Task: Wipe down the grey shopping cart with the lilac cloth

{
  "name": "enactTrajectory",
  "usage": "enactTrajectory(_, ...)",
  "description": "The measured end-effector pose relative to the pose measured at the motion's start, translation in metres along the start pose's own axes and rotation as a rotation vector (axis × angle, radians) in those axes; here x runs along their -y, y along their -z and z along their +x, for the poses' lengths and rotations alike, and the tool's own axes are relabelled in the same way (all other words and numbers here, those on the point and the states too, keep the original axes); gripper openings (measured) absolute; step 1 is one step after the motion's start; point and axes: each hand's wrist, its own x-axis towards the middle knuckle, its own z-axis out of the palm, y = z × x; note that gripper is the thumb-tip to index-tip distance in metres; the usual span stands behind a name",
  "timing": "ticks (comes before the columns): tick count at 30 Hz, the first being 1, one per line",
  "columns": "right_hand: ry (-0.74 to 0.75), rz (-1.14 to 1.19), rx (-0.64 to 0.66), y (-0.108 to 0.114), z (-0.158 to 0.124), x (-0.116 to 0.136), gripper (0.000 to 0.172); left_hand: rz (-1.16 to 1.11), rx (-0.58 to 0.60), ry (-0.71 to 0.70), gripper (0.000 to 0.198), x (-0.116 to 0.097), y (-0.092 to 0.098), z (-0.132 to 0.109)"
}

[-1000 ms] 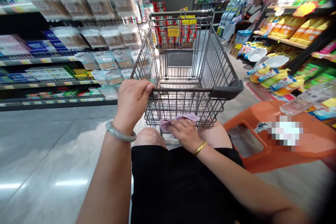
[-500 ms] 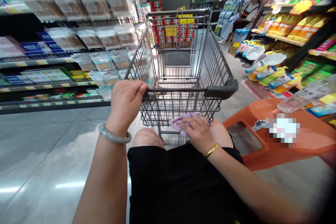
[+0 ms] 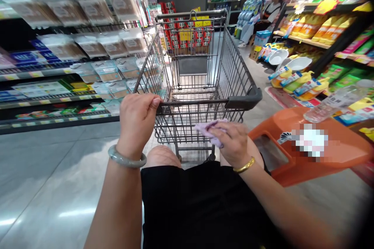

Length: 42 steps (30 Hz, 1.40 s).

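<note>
An empty grey wire shopping cart (image 3: 230,70) stands right in front of me in a shop aisle. My left hand (image 3: 137,118), with a pale green bangle on the wrist, is closed round the left end of the cart's handle bar (image 3: 193,103). My right hand (image 3: 232,142), wearing a gold bangle, grips a crumpled purple cloth (image 3: 209,128) against the lower bars of the cart's near end. My knees and black shorts sit just below both hands.
An orange plastic stool (image 3: 309,151) stands at my right with a clear water bottle (image 3: 336,101) beyond it. Stocked shelves line both sides of the aisle. A person (image 3: 270,7) sits far off at the right. White bowls (image 3: 298,64) lie on the floor display.
My right hand has lifted the purple cloth from near my knees up and to the right along the cart's lower bars. My left hand keeps its hold on the handle.
</note>
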Motion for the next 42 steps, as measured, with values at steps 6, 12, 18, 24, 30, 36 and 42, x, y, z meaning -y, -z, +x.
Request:
enactTrajectory(6, 0.009, -0.039, 0.059, -0.005, -0.01, -0.012, 0.021, 0.008, -0.052, -0.015, 0.038, -0.01, -0.009, 0.002)
enactTrajectory(12, -0.113, 0.024, 0.047, -0.005, -0.005, -0.018, 0.02, 0.063, -0.092, -0.034, 0.038, -0.03, -0.021, 0.008)
enactTrajectory(18, -0.104, 0.03, -0.248, 0.005, 0.064, -0.017, 0.026, 0.117, -0.085, -0.023, 0.035, -0.057, -0.035, 0.017)
enactTrajectory(24, -0.196, 0.01, -0.282, -0.004, 0.08, -0.04, 0.023, 0.108, -0.015, -0.005, 0.027, -0.085, -0.042, 0.026)
enactTrajectory(30, -0.429, 0.129, -0.387, -0.002, 0.08, -0.064, 0.028, 0.124, 0.06, -0.03, 0.028, -0.113, -0.055, 0.044)
enactTrajectory(36, -0.353, 0.268, -0.283, -0.008, 0.091, -0.042, 0.034, 0.025, 0.16, -0.085, 0.021, -0.129, -0.063, 0.062)
enactTrajectory(42, -0.361, 0.243, -0.3, -0.005, 0.098, -0.047, 0.034, -0.307, 0.277, -0.246, 0.021, -0.084, -0.065, 0.084)
